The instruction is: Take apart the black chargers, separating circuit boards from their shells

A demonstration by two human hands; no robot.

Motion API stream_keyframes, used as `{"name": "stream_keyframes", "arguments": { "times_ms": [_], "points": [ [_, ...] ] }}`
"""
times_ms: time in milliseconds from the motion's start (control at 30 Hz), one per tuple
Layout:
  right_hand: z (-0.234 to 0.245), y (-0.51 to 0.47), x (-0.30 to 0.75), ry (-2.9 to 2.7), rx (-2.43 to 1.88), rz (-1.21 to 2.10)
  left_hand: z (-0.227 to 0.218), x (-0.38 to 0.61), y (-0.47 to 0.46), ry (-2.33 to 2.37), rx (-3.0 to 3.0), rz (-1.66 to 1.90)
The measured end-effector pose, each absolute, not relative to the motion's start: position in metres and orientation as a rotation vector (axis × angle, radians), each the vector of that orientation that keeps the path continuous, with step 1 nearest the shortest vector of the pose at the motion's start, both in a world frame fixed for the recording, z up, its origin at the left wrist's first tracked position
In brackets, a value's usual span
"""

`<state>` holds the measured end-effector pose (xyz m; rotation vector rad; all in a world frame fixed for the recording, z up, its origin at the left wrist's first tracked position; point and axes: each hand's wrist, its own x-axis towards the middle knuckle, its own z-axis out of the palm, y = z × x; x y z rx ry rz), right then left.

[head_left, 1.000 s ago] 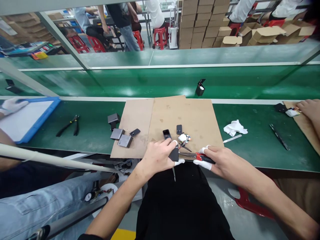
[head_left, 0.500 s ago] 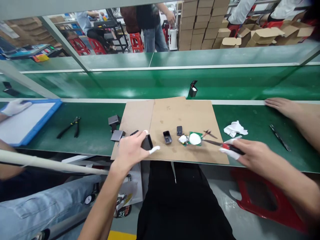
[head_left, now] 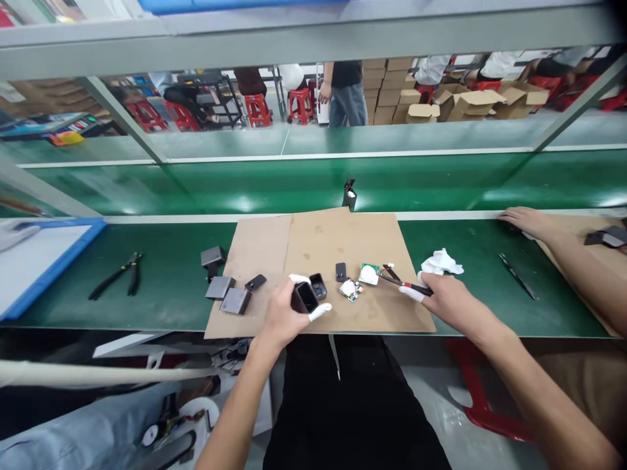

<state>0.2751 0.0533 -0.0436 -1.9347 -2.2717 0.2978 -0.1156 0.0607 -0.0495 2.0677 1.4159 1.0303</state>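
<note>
My left hand, with white finger covers, is closed around a small black open-topped case. Right beside that case lies another dark case with its hollow side up. My right hand grips a slim dark tool with a red and black handle. The tool's tip is at a small green circuit board with a white disc; whether it grips the board I cannot tell. Just left of it is another small board with white parts. A small black cover lies behind the boards.
Cardboard covers the middle of the green bench. Grey casings and a black piece lie left, cutters farther left. Right are crumpled white tissue, tweezers and a co-worker's hand. A black box stands behind.
My left hand has carried the case right, up beside the hollow dark case. The two boards now lie farther apart. My view has shifted, and a black piece and a grey casing show at left.
</note>
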Motion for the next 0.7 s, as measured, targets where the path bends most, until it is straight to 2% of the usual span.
{"name": "stream_keyframes", "arguments": {
  "times_ms": [133,233,467,700],
  "points": [
    [-0.044,0.053,0.271,-2.330,-1.936,0.183,-0.076,-0.125,0.070,1.344,1.903,1.269],
    [-0.043,0.052,0.273,-2.336,-1.998,0.259,-0.088,-0.129,0.071,1.280,1.883,1.335],
    [-0.054,0.060,0.279,-2.282,-2.039,0.470,-0.100,-0.133,0.064,1.175,1.590,1.281],
    [-0.041,0.047,0.279,-2.212,-2.192,0.599,-0.112,-0.138,0.067,1.101,1.295,1.337]
  ]
}}
